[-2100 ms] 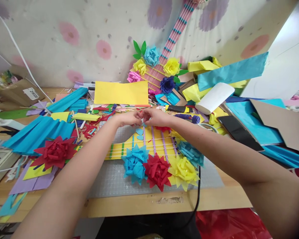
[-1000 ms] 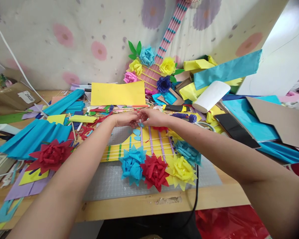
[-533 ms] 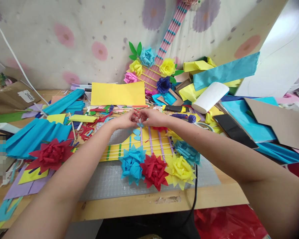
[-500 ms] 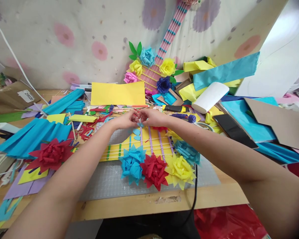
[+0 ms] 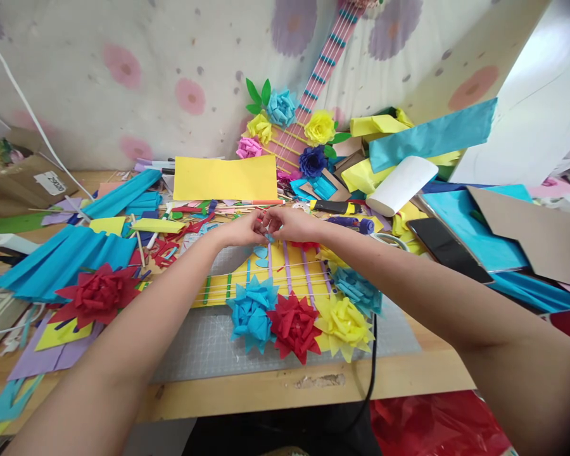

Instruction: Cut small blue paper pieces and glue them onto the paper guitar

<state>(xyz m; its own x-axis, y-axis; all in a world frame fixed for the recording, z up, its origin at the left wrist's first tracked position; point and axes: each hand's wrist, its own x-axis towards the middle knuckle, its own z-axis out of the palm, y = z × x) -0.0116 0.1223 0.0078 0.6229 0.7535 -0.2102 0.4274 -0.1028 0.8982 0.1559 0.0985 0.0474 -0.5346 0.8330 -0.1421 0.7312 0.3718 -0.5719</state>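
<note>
My left hand [image 5: 242, 229] and my right hand [image 5: 293, 225] meet fingertip to fingertip over a yellow paper guitar [image 5: 241, 277]. Both are closed in a pinch around a small blue paper piece [image 5: 269, 238], partly hidden by the fingers. Just below it, light blue paper petals [image 5: 261, 258] lie on the guitar body. White strings and purple strips cross the yellow surface. A blue paper flower [image 5: 253, 313], a red paper flower [image 5: 295, 324] and a yellow paper flower [image 5: 344, 326] line its near edge.
Beneath the guitar lies a grey cutting mat [image 5: 194, 354]. A pink paper guitar [image 5: 313, 95] leans on the wall behind. Around me are blue crepe paper [image 5: 71, 263], a loose red flower [image 5: 99, 292], a yellow card [image 5: 225, 178], a phone [image 5: 449, 249] and a black cable [image 5: 373, 361].
The fingers have shifted slightly, and the small blue paper piece sits a little closer up between them. My arms stay almost in place.
</note>
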